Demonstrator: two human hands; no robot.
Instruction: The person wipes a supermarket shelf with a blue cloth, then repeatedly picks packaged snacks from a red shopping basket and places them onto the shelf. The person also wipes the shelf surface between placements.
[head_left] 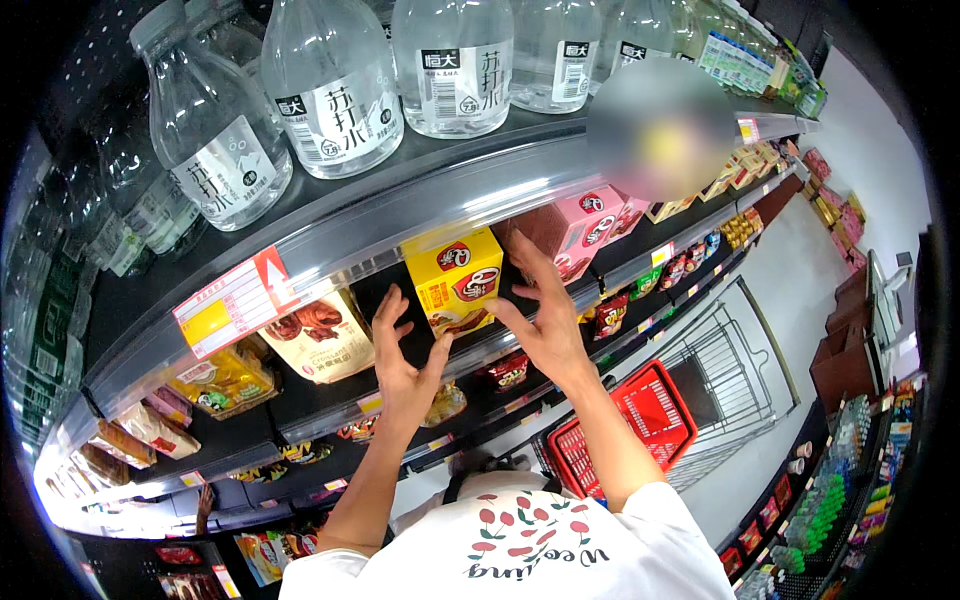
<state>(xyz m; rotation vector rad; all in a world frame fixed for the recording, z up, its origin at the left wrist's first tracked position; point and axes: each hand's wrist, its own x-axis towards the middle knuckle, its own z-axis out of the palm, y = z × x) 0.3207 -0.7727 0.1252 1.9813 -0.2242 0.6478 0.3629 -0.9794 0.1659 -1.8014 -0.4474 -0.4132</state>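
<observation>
A yellow snack box (455, 283) with red oval emblems stands on the shelf under the row of bottles. On its left side is my left hand (405, 350), fingers spread and nothing in its grasp. My right hand (541, 312) reaches in on the other side, its fingers apart between the yellow box and a pink box (588, 232). The right thumb lies at the yellow box's lower right edge; whether it presses there I cannot tell. Left of my left hand stands a cream-coloured pastry package (318, 338).
Large clear water bottles (455, 75) line the shelf above, behind its curved front edge (330, 205). A red shopping basket (655, 420) sits by a wire cart (735, 375) on the right. Bagged snacks (505, 372) fill the lower shelf. Green-capped bottles (822, 515) stand at lower right.
</observation>
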